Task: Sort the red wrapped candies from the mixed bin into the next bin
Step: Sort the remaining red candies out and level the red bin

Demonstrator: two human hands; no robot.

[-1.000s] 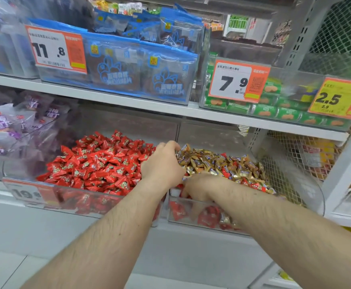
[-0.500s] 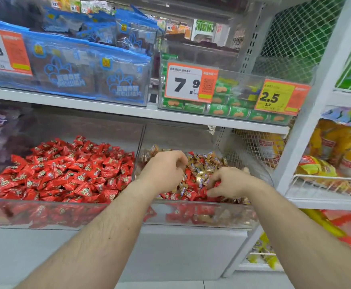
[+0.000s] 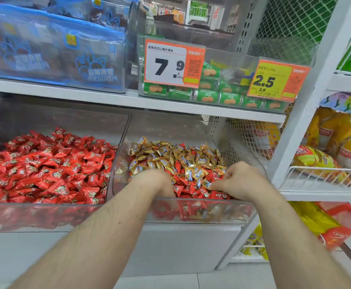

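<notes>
The clear mixed bin (image 3: 222,212) holds gold wrapped candies (image 3: 170,155) at the back and red wrapped candies (image 3: 191,188) near the front. To its left stands the neighbouring bin (image 3: 35,215), heaped with red candies (image 3: 51,167). My left hand (image 3: 156,181) is pushed down into the front left of the mixed bin, its fingers buried in the pile. My right hand (image 3: 241,180) rests on the front right of the same pile. Its fingers are curled, and thumb and forefinger pinch a wrapper among the red ones.
A white shelf (image 3: 128,101) runs close above both bins and carries blue packets (image 3: 55,53), green biscuit packs (image 3: 207,97) and price tags (image 3: 170,63). A white upright post (image 3: 307,105) and wire baskets of yellow bags (image 3: 326,159) stand to the right.
My left hand has moved from the divider by the red bin rightward and down into the mixed pile. My right hand shifted right within the mixed bin. The view swung right.
</notes>
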